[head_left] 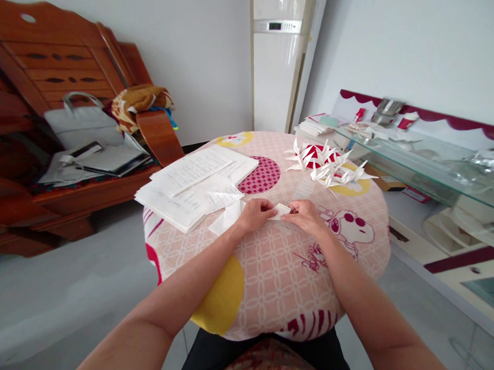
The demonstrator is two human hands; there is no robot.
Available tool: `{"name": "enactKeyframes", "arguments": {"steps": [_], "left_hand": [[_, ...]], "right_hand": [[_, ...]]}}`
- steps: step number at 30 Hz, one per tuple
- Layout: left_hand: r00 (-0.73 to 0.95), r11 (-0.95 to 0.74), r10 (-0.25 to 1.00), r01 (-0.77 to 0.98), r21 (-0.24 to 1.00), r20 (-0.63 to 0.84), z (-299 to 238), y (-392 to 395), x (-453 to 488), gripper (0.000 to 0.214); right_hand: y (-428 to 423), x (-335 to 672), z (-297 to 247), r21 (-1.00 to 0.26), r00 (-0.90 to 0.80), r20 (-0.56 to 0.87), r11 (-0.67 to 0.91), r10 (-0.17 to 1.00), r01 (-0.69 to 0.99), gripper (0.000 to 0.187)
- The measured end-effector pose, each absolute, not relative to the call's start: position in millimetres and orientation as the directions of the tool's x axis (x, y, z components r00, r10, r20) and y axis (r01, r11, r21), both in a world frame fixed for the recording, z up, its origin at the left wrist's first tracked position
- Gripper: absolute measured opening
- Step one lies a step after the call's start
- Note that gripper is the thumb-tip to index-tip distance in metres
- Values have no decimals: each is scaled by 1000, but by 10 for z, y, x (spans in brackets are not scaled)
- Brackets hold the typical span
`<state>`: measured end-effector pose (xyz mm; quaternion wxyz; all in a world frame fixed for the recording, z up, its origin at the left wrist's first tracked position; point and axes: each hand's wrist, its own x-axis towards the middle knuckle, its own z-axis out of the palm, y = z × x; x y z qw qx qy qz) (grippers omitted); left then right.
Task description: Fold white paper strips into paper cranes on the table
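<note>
My left hand (257,213) and my right hand (305,214) meet at the middle of a round table covered with a pink patterned cloth (275,269). Both pinch a small folded piece of white paper (280,210) held between them, just above the cloth. A loose white paper strip (225,217) lies beside my left hand. Several finished white paper cranes (328,166) sit in a cluster at the far right of the table. A stack of printed paper sheets (193,182) lies at the left of the table.
A wooden bench (46,141) with a grey bag (82,122) and papers stands at the left. A glass shelf unit (434,161) with cups and clutter runs along the right. A tall white appliance (278,59) stands in the far corner.
</note>
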<state>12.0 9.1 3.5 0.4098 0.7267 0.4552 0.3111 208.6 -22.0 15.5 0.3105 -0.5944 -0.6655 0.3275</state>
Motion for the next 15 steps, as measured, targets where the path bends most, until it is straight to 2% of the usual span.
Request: {"name": "enactKeyframes", "arguments": {"steps": [3, 9, 15], "left_hand": [[409, -211, 909, 290, 934, 78, 7, 101, 105, 25], [515, -29, 856, 119, 993, -37, 11, 67, 102, 33], [434, -15, 897, 223, 975, -85, 53, 45, 110, 20]], "right_hand": [[-198, 2117, 124, -889, -89, 44, 80, 995, 450, 28], [-190, 2074, 89, -977, -125, 42, 67, 991, 204, 25], [-215, 2032, 122, -976, -169, -100, -64, 981, 206, 22]]}}
